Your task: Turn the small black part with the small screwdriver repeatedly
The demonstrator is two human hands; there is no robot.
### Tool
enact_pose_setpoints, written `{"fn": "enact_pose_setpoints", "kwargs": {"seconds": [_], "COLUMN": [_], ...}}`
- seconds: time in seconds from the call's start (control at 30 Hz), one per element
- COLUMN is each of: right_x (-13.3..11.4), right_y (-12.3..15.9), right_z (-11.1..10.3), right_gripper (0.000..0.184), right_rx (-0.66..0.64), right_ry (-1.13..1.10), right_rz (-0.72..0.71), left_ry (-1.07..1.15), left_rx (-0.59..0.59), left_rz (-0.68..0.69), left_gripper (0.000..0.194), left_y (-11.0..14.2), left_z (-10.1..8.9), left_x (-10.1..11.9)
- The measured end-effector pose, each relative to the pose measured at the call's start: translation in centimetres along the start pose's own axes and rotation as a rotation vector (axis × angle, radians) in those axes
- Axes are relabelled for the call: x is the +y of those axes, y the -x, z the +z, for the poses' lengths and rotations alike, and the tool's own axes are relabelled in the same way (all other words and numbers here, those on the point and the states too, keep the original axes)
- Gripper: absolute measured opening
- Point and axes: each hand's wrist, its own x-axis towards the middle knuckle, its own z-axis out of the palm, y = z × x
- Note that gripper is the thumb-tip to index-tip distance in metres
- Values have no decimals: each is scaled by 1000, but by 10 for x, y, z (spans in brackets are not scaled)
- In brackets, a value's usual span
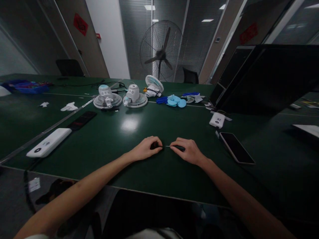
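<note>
Above the green table (139, 172), my left hand (146, 148) is closed, its thumb and fingers curled round a small dark piece (155, 145) that I cannot make out. Facing it, my right hand (188, 150) pinches a small screwdriver (179, 148) with a dark handle. Its thin metal shaft points left, toward the dark piece, with its tip close to the left fingertips. Whether the two touch is too small to tell.
Small white fans (134, 96) lie at the back, beside light blue fan blades (174, 100) and blue-and-white gloves (193, 96). A white power bank (50, 142) is at left. A phone (236, 148), a white device (217, 119) and a large black monitor (269, 79) stand right.
</note>
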Motion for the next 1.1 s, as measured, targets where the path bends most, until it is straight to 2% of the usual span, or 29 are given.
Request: {"fn": "enact_pose_setpoints", "kwargs": {"seconds": [0.2, 0.4, 0.87, 1.1], "right_x": [-1, -5, -9, -22], "right_y": [0, 0, -2, -13], "right_z": [1, -1, 1, 6], "right_gripper": [20, 23, 22, 25], "right_rx": [-12, -27, -48, 45], "right_ry": [-13, -23, -11, -154], "right_rz": [-8, -27, -33, -39], "left_ry": [-44, -89, -85, -103], "left_rx": [2, -19, -32, -21], "left_rz": [25, 34, 78, 76], "left_gripper": [25, 21, 25, 26], "left_y": [4, 1, 1, 0], "left_z": [-4, -3, -2, 0], "left_x": [5, -1, -6, -7]}}
